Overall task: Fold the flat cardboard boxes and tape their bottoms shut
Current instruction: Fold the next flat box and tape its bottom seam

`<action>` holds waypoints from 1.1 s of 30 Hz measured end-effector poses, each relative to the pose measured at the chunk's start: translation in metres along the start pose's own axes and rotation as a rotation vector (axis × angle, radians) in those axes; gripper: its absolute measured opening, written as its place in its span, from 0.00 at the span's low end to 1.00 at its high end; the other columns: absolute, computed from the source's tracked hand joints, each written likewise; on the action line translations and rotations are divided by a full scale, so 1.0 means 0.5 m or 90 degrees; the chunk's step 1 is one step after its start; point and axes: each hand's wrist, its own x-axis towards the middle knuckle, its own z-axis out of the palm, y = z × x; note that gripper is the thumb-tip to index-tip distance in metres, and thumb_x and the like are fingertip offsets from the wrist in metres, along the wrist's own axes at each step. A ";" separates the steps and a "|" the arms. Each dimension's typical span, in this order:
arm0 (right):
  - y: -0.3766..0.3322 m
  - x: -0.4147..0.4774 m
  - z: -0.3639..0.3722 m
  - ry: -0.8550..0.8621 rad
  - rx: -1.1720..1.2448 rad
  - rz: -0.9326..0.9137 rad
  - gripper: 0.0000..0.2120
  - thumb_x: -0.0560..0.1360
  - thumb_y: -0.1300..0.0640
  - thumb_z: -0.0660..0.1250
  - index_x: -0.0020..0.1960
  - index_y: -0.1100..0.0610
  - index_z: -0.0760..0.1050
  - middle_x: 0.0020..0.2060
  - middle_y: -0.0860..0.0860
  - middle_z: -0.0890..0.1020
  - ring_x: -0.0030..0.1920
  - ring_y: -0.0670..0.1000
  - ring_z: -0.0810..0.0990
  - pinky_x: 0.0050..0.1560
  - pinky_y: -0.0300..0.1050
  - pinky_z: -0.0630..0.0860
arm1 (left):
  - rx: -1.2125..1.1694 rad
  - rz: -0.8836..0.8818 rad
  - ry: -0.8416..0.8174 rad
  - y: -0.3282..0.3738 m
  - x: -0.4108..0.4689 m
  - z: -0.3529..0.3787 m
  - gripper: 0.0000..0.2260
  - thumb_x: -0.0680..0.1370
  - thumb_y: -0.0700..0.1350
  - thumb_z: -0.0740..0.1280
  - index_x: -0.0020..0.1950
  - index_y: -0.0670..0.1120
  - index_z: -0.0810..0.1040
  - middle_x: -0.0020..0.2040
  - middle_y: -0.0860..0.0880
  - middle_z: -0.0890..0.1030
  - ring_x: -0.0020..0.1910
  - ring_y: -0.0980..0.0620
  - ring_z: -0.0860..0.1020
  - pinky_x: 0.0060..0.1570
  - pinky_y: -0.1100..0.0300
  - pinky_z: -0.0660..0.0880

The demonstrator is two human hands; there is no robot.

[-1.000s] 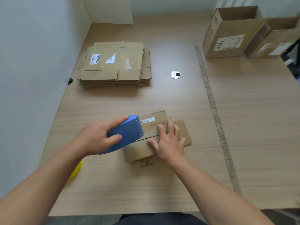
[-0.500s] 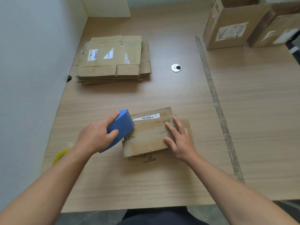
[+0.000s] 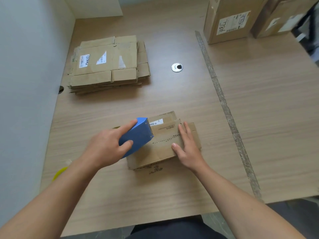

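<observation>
Down on the desk (image 3: 172, 190), between its middle and its front edge, sat the box (image 3: 164, 150), bottom side up. The left hand (image 3: 107, 149) had the blue dispenser (image 3: 138, 135) gripped, forefinger stretched along the top and thumb curled against the near side. That looked like a grip made for bearing down and steering at once. The dispenser's mouth sat on the left end of the box, right by the barcode label, aimed along the flap seam.

The right hand (image 3: 188, 147) lay flat and unclenched, fingers straight, palm pressing the flaps at the right end. Its job was apparently to hold the flaps closed and stop the light box skidding when the dispenser pulled across. Whether any tape was already stuck down could not be told; none showed on the cardboard.

The stack (image 3: 108, 64) of flat boxes waited toward the far left corner, near the wall, within reach but clear of the work. Two made-up boxes (image 3: 227, 19) stood by the far right corner, parked beyond a worn strip (image 3: 224, 104) running front to back. A yellow thing (image 3: 59, 173) peeked out by the left edge, half hidden by the forearm.
</observation>
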 end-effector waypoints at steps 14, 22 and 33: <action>0.015 -0.017 0.031 0.080 0.224 0.118 0.31 0.78 0.57 0.69 0.77 0.47 0.62 0.73 0.40 0.65 0.74 0.37 0.62 0.73 0.35 0.58 | 0.017 0.048 -0.067 0.039 0.044 0.015 0.29 0.77 0.54 0.62 0.74 0.71 0.56 0.47 0.57 0.78 0.39 0.58 0.74 0.38 0.57 0.75; 0.003 -0.010 0.033 0.110 0.320 0.160 0.21 0.82 0.58 0.62 0.72 0.40 0.67 0.71 0.42 0.72 0.71 0.39 0.68 0.72 0.39 0.64 | -0.010 0.112 -0.111 0.043 0.053 -0.007 0.28 0.74 0.57 0.61 0.72 0.75 0.56 0.48 0.58 0.80 0.39 0.59 0.76 0.38 0.59 0.75; 0.010 0.035 -0.031 -0.027 0.396 0.208 0.25 0.77 0.67 0.67 0.70 0.49 0.71 0.55 0.41 0.74 0.43 0.29 0.78 0.39 0.26 0.73 | -0.245 0.224 -0.262 0.095 0.063 -0.006 0.27 0.74 0.58 0.65 0.70 0.75 0.63 0.63 0.73 0.72 0.58 0.64 0.75 0.49 0.72 0.71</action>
